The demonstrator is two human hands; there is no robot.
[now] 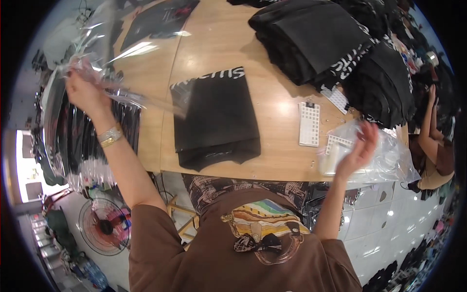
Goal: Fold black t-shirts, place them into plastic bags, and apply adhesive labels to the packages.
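Clear plastic bag (104,53) is pinched at its crumpled mouth in the closed fingers of the left hand (83,90), raised off the wooden table (214,44), with the film billowing up and away beyond that grip. Just right of the left hand, past the bag's trailing edge, a folded black garment (216,119) lies flat on the table. Further right the right hand (361,146) hovers open, fingers spread and holding nothing, over loose plastic bags (389,155), with white sticker sheets (310,124) beside it and a pile of folded black garments (331,44) beyond.
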